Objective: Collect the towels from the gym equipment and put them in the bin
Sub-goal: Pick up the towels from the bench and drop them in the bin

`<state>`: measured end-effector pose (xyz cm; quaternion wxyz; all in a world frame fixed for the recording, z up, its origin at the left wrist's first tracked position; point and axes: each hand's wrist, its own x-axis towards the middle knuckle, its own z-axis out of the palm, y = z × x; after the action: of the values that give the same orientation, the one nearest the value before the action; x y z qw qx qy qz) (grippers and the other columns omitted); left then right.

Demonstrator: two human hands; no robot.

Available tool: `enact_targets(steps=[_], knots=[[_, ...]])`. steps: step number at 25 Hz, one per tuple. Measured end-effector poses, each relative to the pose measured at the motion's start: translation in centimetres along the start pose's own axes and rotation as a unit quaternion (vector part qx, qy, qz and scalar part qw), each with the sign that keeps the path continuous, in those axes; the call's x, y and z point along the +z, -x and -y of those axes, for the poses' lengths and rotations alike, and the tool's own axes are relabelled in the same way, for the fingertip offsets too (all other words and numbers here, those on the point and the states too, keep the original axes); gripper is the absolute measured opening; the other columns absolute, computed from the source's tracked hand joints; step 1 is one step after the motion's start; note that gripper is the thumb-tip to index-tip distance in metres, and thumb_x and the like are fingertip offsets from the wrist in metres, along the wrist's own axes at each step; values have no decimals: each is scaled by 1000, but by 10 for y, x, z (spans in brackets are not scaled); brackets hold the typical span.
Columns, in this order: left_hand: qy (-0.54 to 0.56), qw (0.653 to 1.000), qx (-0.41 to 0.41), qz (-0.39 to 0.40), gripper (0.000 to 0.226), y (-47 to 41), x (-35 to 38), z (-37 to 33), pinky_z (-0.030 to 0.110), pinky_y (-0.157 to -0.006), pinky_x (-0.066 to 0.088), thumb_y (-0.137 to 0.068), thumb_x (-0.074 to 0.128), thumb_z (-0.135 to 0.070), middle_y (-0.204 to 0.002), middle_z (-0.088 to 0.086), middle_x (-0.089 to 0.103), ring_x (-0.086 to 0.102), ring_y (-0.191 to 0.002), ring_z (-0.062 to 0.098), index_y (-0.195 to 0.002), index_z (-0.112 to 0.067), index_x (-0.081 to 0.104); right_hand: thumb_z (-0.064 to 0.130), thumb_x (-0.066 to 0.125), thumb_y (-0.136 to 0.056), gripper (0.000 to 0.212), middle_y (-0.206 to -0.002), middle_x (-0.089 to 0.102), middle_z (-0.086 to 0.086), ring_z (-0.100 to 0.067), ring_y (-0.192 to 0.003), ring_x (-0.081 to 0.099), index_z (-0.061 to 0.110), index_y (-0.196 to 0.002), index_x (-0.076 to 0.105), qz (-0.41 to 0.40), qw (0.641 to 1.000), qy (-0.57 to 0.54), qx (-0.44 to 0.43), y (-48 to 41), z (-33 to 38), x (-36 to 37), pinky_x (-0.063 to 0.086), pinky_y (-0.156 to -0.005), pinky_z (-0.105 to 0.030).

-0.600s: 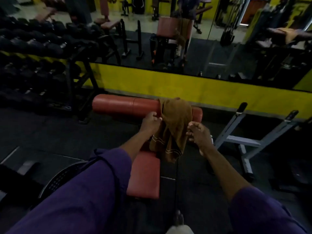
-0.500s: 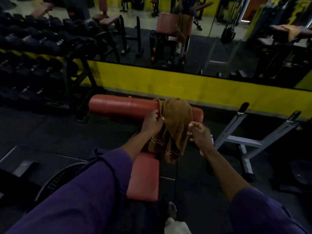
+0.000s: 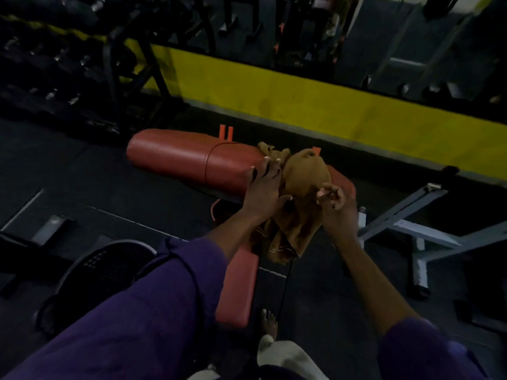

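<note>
step: gather towel (image 3: 304,171) off bench (image 3: 192,160) | left hand (image 3: 263,190): fingers spread, pressing cloth to bunch it | right hand (image 3: 337,207): curled, pinching edge, likely to lift | bin (image 3: 109,261): near left arm

A dim gym interior seen from above. Dark rubber flooring (image 3: 82,174) covers the room, crossed at the left by a thin pale line (image 3: 24,208). Along the far side runs a bright yellow wall band (image 3: 301,100), the strongest colour in view. Above it a wall mirror (image 3: 384,37) reflects shadowy machines and floor. At the upper left stands a black dumbbell rack (image 3: 55,64), its rows of weights barely visible in the gloom. At the right, a grey steel equipment frame (image 3: 411,229) rests on the floor.
</note>
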<state>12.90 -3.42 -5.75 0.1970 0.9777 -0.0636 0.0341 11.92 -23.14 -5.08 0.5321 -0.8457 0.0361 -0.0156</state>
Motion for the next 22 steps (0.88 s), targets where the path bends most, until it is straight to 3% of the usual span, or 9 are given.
enact_targets(steps=[2,4,6,9,12,16,19,22], knots=[[19,1000,6,-15,67,0,3,-2,47,-116,15,-93,56,-44,-160,8,28,15,-149,27,-147,-10,37,31,59,-99,26,-114,63,5,-8,-102,60,20,-122,61,-8,1000,-15,9,0,-1,4,48,-78,-22],[21,1000,16,-16,59,0,4,-7,43,-115,22,-93,57,-36,-154,14,36,26,-144,30,-140,-4,42,34,59,-98,29,-114,65,5,-2,-100,62,21,-124,60,-25,999,-28,18,5,-4,5,49,-78,-22],[-11,998,58,-19,46,-2,5,-12,43,-110,32,-94,54,-29,-142,20,45,39,-133,35,-131,-1,47,37,59,-97,27,-106,64,16,9,-93,61,25,-122,61,-44,998,-34,15,12,-5,1,47,-73,-17],[-14,993,110,-33,34,-6,3,-18,39,-95,40,-92,45,-19,-121,21,55,54,-110,35,-119,0,52,37,60,-95,20,-101,64,18,2,-93,63,32,-114,60,-85,996,-27,32,36,-12,-14,53,-77,-24],[73,990,116,-22,25,1,-2,-34,38,-76,41,-87,55,-15,-103,16,59,58,-93,32,-110,-6,51,28,64,-93,19,-97,69,16,-3,-92,66,29,-112,64,-194,978,-33,67,85,-24,-31,56,-82,-31],[84,961,263,31,35,52,7,-66,34,-60,38,-82,59,-13,-84,15,59,60,-75,37,-115,-6,47,27,65,-92,20,-94,71,11,-7,-87,68,28,-111,64,-333,933,-45,131,198,-35,-35,59,-83,-37],[112,927,343,104,40,109,18,-92,43,-59,44,-84,50,-8,-88,23,60,59,-69,40,-124,-3,43,31,65,-92,22,-98,71,9,-15,-89,70,29,-114,61,-424,887,-52,178,302,-40,-25,59,-84,-42],[110,880,428,173,36,175,30,-124,46,-62,49,-86,48,-5,-120,23,50,57,-78,42,-121,-8,50,38,65,-90,25,-104,70,9,-17,-94,71,35,-114,59,-508,825,-75,237,411,-43,-9,59,-87,-45]])
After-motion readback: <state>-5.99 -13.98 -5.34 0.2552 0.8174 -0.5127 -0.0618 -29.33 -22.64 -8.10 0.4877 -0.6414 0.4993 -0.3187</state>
